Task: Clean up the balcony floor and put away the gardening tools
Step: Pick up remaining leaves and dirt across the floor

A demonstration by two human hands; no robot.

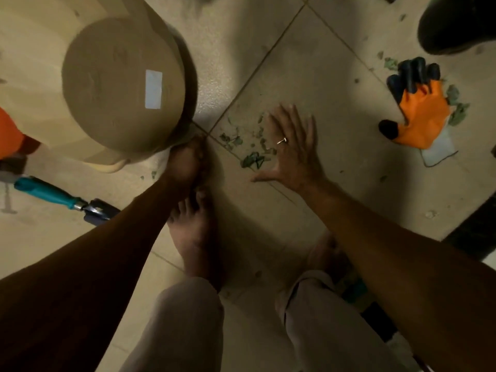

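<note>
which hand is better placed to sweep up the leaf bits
Right. The right hand is open and flat beside the leaf bits; the left hand is at the rim of the pot.

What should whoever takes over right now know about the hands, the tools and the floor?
Right hand: open, fingers spread, flat beside a patch of leaf scraps on the floor.
Left hand: in shadow at the rim of the tipped beige pot; grip unclear.
Trowel lies on the floor near the pot. Orange glove lies further right, with more scraps by it.
Done: nothing visibly put away.
Left: gather the scraps, store trowel and glove.
</note>
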